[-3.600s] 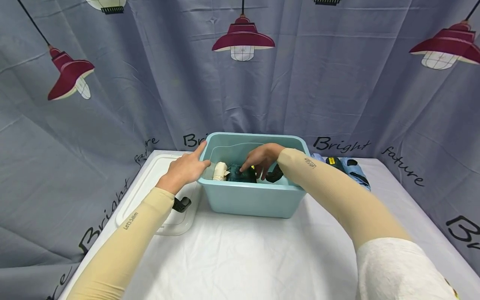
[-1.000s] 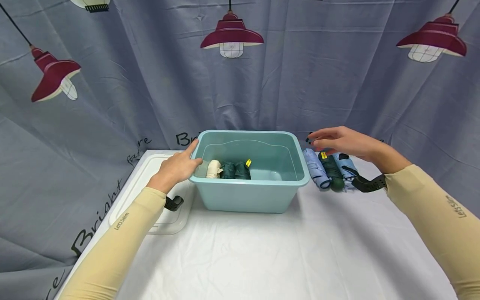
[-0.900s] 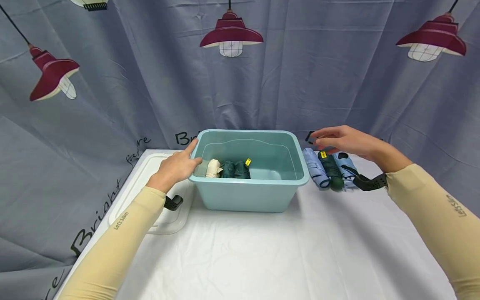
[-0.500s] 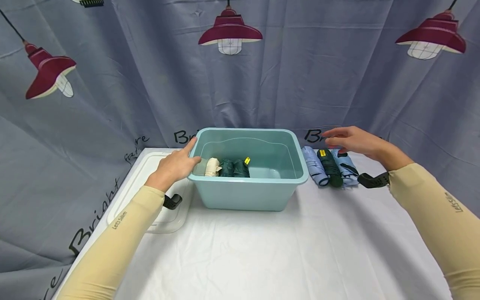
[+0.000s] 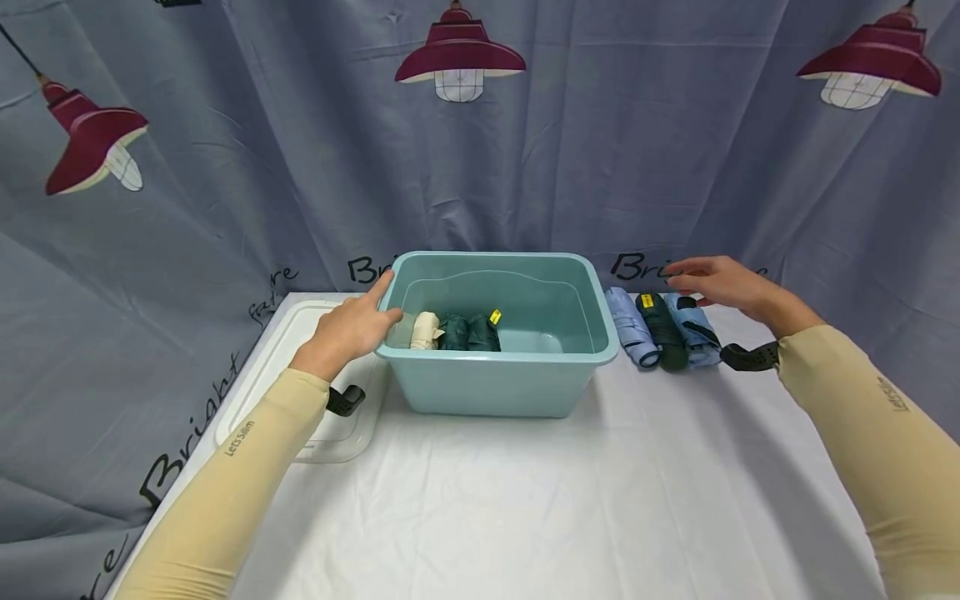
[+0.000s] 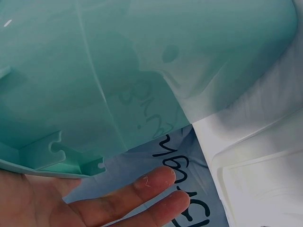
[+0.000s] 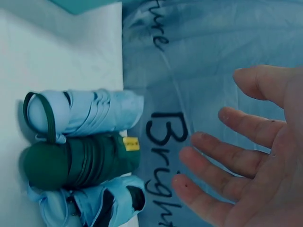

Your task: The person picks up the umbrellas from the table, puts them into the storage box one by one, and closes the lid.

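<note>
The left hand is resting uncurled on the bin; the right hand is hovering, fingers apart, near rolled umbrellas; packing is seemingly underway, next needing a grasp.

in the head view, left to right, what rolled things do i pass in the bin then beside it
Cream roll → middle dark green roll → yellow-tagged dark green roll, all in the bin → first light blue roll → yellow-labelled green roll → light blue roll with black patches
</note>
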The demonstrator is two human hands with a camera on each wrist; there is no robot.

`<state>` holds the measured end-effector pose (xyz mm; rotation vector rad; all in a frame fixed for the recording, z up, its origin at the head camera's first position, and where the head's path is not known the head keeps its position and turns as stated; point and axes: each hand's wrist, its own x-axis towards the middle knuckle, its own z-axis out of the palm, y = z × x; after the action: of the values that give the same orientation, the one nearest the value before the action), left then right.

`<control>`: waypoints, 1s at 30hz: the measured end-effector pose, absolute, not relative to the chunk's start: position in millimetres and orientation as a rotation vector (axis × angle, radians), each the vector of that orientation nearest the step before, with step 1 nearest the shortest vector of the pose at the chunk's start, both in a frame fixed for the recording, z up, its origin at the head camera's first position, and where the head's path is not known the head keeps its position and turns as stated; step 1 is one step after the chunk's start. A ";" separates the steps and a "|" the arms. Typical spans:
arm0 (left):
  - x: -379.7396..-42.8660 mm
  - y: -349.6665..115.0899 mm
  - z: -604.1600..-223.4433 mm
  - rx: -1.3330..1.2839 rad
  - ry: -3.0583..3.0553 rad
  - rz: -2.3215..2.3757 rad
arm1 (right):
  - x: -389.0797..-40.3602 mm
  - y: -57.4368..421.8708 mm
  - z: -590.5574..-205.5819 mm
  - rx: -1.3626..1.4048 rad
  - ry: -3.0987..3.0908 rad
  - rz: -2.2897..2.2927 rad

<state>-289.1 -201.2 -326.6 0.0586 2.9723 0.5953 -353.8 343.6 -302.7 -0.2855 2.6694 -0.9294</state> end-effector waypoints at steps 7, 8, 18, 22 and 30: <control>-289.5 -201.1 -327.0 0.065 2.969 0.598 | -359.6 355.5 -315.7 -0.238 2.693 -0.923; -289.6 -201.0 -327.2 0.065 2.969 0.598 | -360.4 357.2 -317.7 -0.230 2.696 -0.922; -289.9 -201.9 -327.3 0.054 2.978 0.586 | -374.2 375.0 -338.4 -0.144 2.678 -0.953; -289.9 -202.2 -327.1 0.048 2.977 0.588 | -379.3 381.0 -344.2 -0.125 2.666 -0.946; -289.9 -201.7 -327.0 0.047 2.980 0.589 | -383.2 388.1 -351.5 -0.117 2.668 -0.828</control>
<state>-289.9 -201.7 -327.0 0.0466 2.9797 0.5895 -383.2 388.1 -351.5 -0.1170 2.6681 -0.8284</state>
